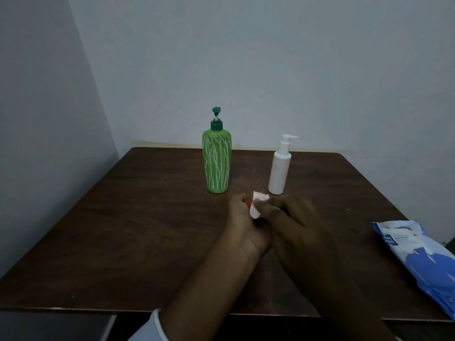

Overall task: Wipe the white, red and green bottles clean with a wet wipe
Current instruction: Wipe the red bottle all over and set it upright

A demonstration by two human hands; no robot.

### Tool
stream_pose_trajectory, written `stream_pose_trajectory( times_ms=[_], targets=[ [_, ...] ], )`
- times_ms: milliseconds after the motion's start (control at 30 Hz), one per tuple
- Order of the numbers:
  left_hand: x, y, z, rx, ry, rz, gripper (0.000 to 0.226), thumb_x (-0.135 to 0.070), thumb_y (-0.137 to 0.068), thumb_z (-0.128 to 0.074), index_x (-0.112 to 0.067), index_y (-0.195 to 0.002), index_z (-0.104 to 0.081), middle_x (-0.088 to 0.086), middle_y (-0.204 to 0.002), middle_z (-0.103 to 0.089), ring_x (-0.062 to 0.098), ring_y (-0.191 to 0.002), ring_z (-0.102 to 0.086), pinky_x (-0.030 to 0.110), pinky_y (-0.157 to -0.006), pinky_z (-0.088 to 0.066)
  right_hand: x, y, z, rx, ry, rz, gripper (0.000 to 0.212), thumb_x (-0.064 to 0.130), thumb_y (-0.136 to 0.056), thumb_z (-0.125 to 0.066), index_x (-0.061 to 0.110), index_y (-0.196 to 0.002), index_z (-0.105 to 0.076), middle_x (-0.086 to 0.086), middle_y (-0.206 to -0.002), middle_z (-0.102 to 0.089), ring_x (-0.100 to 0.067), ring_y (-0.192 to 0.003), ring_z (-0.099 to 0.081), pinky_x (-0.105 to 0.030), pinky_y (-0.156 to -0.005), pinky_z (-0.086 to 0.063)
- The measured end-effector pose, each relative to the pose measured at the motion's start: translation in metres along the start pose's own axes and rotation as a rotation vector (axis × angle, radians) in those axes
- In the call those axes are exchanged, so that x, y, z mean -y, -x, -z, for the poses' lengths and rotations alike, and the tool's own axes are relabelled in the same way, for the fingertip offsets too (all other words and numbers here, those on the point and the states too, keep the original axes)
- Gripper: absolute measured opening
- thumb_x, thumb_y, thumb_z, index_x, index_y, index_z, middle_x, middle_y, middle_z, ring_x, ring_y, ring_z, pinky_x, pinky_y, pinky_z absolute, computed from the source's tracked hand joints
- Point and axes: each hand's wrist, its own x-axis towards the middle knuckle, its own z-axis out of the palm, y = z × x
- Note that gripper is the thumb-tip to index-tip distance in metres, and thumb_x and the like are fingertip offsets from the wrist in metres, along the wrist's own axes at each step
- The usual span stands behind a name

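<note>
Containers: green bottle (216, 159) stands upright at the back centre of the table, white streak pattern, dark green pump on top. White bottle (279, 168) stands upright just to its right, apart from it, pump nozzle pointing right. Both are opaque, so fill level can't be told. Red bottle (247, 204) is almost fully hidden between the hands, with only a thin red-orange sliver showing. It sits in front of the other two, near the table centre.

Hands: left hand (242, 221) is curled round the red bottle. Right hand (296, 217) pinches the wet wipe (260, 197) with bent fingers and holds it against the bottle. The wipe is bunched up and white, poking out above and between the hands. The hands are touching each other. White sleeve (155, 324) cuff is on the left forearm.

Blue-and-white wipes pack (418, 262) lies flat at the right table edge, partly out of shot. I can't tell whether it is open or what is inside.

Surface: dark brown wood-grain table (138, 230), pushed into a corner. Walls (246, 57) are plain pale grey-blue. The lighting is dim. A dark flat object (54, 327) is below the near table edge on the left, unidentifiable.
</note>
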Motion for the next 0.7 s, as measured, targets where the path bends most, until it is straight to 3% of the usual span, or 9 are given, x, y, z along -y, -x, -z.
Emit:
stream_pose_trajectory(
  times_ms=[100,167,233,333,400,467,533,633,700],
  targets=[
    [-0.006,0.007,-0.001,-0.02,0.009,0.038,0.043,-0.036,-0.105,-0.049,0.001,-0.123,-0.059,0.024,-0.075,-0.063,0.035,-0.073,-0.057,0.048,-0.071,-0.059,0.001,0.002,0.003,0.006,-0.049,-0.073,0.035,0.029,-0.101,-0.042,0.009,-0.112,-0.068,0.007,-0.107,-0.058,0.0,-0.1,-0.05,-0.015,-0.087,-0.042],
    [-0.007,0.017,-0.005,-0.035,-0.047,0.024,0.05,-0.04,-0.106,-0.044,-0.002,-0.137,-0.055,0.021,-0.08,-0.055,0.032,-0.072,-0.052,0.048,-0.099,-0.047,0.0,0.016,-0.003,0.031,-0.041,-0.036,0.026,0.019,-0.098,-0.052,0.008,-0.117,-0.067,0.003,-0.109,-0.06,-0.006,-0.1,-0.056,-0.023,-0.086,-0.048],
    [-0.002,0.02,-0.004,-0.049,-0.05,0.04,0.046,-0.045,-0.105,-0.044,-0.003,-0.113,-0.063,0.02,-0.072,-0.063,0.031,-0.069,-0.058,0.044,-0.086,-0.053,-0.002,0.019,-0.005,0.066,-0.019,0.019,0.033,0.006,-0.087,-0.057,0.009,-0.119,-0.065,-0.004,-0.115,-0.061,-0.02,-0.104,-0.06,-0.036,-0.086,-0.052],
    [0.002,0.018,-0.001,-0.053,-0.063,0.042,0.05,-0.043,-0.103,-0.051,0.004,-0.113,-0.06,0.02,-0.069,-0.07,0.03,-0.061,-0.07,0.036,-0.055,-0.059,-0.009,0.01,-0.002,-0.023,0.005,-0.024,0.032,0.01,-0.087,-0.051,0.008,-0.113,-0.068,-0.005,-0.111,-0.064,-0.018,-0.102,-0.058,-0.021,-0.092,-0.043],
    [-0.001,0.02,-0.005,-0.091,-0.082,0.007,0.054,-0.04,-0.102,-0.056,0.002,-0.136,-0.051,0.025,-0.091,-0.064,0.034,-0.077,-0.065,0.045,-0.068,-0.056,-0.007,0.012,0.001,-0.024,0.06,-0.059,0.032,0.017,-0.093,-0.049,0.007,-0.118,-0.066,-0.008,-0.108,-0.064,-0.016,-0.098,-0.056,-0.016,-0.089,-0.038],
    [-0.005,0.018,-0.006,-0.143,-0.065,-0.014,0.066,-0.042,-0.099,-0.06,-0.004,-0.149,-0.039,0.027,-0.101,-0.055,0.039,-0.083,-0.059,0.051,-0.072,-0.052,-0.004,0.023,0.0,0.0,0.073,-0.055,0.031,0.016,-0.092,-0.051,0.011,-0.12,-0.065,-0.008,-0.105,-0.064,-0.018,-0.093,-0.059,-0.024,-0.083,-0.045],
    [-0.003,0.02,-0.007,-0.158,-0.111,0.013,0.065,-0.048,-0.098,-0.058,0.002,-0.139,-0.047,0.025,-0.091,-0.059,0.035,-0.074,-0.061,0.05,-0.061,-0.051,-0.001,0.027,-0.002,0.017,0.009,-0.038,0.032,0.01,-0.086,-0.054,0.017,-0.116,-0.063,-0.003,-0.105,-0.064,-0.017,-0.094,-0.06,-0.034,-0.078,-0.052],
    [0.006,0.017,-0.004,-0.074,-0.081,0.054,0.053,-0.047,-0.103,-0.048,0.004,-0.094,-0.059,0.016,-0.054,-0.066,0.025,-0.053,-0.066,0.033,-0.053,-0.055,0.006,0.015,0.004,-0.038,-0.073,-0.068,0.025,0.019,-0.098,-0.048,0.013,-0.114,-0.067,0.008,-0.107,-0.058,0.004,-0.104,-0.051,-0.016,-0.088,-0.043],
    [0.005,0.017,-0.006,-0.049,-0.103,0.027,0.048,-0.043,-0.103,-0.051,0.004,-0.104,-0.06,0.02,-0.07,-0.07,0.028,-0.06,-0.069,0.037,-0.054,-0.056,0.006,0.012,0.009,-0.057,0.006,-0.06,0.031,0.022,-0.1,-0.045,0.006,-0.116,-0.066,0.001,-0.106,-0.06,0.001,-0.101,-0.05,-0.015,-0.086,-0.04]
  ],
)
